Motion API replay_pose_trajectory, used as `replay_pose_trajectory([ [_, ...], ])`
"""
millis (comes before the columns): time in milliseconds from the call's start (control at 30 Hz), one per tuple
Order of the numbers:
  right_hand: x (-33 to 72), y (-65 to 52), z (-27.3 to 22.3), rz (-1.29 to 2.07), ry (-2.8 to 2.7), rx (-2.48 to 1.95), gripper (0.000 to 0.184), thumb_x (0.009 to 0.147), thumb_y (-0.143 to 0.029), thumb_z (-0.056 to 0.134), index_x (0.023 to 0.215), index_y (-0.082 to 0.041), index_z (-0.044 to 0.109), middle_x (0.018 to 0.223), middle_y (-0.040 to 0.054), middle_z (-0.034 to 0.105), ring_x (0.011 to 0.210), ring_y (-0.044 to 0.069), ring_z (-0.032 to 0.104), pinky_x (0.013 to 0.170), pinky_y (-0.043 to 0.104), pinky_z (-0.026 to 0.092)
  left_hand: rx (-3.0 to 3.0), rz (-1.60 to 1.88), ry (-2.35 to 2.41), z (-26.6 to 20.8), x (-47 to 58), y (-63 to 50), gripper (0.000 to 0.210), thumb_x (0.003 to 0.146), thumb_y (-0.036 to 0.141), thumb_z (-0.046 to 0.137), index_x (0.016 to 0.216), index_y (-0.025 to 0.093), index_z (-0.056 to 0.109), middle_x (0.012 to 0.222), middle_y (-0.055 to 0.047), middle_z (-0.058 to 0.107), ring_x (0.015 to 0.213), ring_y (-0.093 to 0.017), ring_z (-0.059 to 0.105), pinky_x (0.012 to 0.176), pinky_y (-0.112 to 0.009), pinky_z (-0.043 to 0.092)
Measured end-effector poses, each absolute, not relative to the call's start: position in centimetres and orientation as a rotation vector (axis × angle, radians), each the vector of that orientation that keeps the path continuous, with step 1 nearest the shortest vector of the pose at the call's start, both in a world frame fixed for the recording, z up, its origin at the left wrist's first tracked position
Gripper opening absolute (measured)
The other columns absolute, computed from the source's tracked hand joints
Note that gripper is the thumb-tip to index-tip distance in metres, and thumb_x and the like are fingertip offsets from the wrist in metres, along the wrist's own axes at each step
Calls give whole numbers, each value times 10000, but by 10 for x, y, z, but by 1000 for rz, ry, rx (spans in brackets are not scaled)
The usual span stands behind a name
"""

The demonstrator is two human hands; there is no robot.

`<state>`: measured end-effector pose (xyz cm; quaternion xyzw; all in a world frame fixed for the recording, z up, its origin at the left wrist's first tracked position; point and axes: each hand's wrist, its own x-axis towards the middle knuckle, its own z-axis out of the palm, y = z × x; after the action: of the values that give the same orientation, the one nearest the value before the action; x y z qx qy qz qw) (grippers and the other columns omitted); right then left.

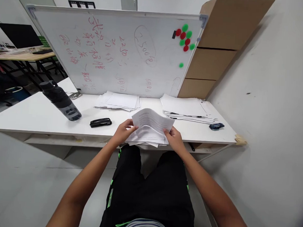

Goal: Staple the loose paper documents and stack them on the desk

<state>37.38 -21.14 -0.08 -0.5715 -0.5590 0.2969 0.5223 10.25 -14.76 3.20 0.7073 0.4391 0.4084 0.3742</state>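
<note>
Paper (154,120), white, printed, bends between left hand (125,130) and right hand (174,138), both pinching, at the front edge of the white tabletop (25,116).

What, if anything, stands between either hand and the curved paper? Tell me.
Nothing visible: the left hand grips the paper at its left edge, the right hand at its right. More sheets lie beneath, not in between.
</note>
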Motion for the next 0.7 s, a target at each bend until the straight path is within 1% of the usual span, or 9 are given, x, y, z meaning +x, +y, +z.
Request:
replay_pose_trajectory([
  [133, 375, -213, 6, 693, -1271, -1323, 393, 887, -488, 568, 1116, -182, 659, 1041, 79, 730, 961, 235, 656, 876, 365, 493, 1848, 1223, 1249, 34, 103, -143, 259, 826, 480, 645, 869, 232, 707, 902, -40, 715, 892, -220, 632, 857, -353, 482],
  [233, 375, -213, 7, 713, -1311, -1356, 386, 887, -468, 574, 1129, -179, 656, 1068, 87, 728, 967, 241, 661, 871, 373, 494, 1799, 1262, 1255, 35, 98, -142, 258, 816, 480, 656, 859, 231, 707, 881, -37, 713, 887, -217, 630, 884, -357, 473],
  [367, 377, -216, 8, 747, -1409, -1464, 359, 875, -463, 572, 1061, -173, 671, 990, 83, 739, 888, 247, 669, 789, 368, 511, 1706, 1211, 1263, 31, 89, -149, 277, 782, 494, 688, 867, 231, 707, 913, -47, 727, 914, -227, 636, 904, -374, 477],
  [467, 382, -221, 10, 652, -1420, -1503, 350, 885, -460, 552, 1073, -188, 667, 966, 69, 738, 862, 239, 667, 775, 359, 512, 1774, 1194, 1290, 29, 73, -152, 304, 801, 503, 669, 936, 233, 703, 993, -57, 725, 973, -231, 638, 936, -385, 469],
  [567, 388, -226, 12, 638, -1364, -1528, 350, 872, -470, 574, 1058, -193, 679, 971, 67, 742, 867, 246, 669, 777, 365, 520, 1939, 1208, 1401, 29, 41, -140, 337, 861, 496, 594, 1045, 228, 681, 1101, -80, 700, 1061, -243, 622, 978, -392, 447],
  [633, 388, -226, 15, 756, -1272, -1485, 358, 852, -470, 608, 1057, -189, 692, 992, 71, 748, 917, 262, 678, 806, 382, 531, 2118, 1126, 1575, 27, 12, -124, 382, 865, 483, 581, 1133, 221, 657, 1197, -110, 662, 1161, -282, 573, 1026, -416, 403],
  [700, 383, -223, 17, 943, -1160, -1407, 355, 815, -450, 656, 1045, -185, 707, 999, 75, 755, 950, 273, 688, 846, 407, 538, 2265, 935, 1792, 19, -18, -104, 510, 826, 482, 620, 1256, 207, 603, 1317, -149, 596, 1279, -353, 470, 1057, -474, 351],
])
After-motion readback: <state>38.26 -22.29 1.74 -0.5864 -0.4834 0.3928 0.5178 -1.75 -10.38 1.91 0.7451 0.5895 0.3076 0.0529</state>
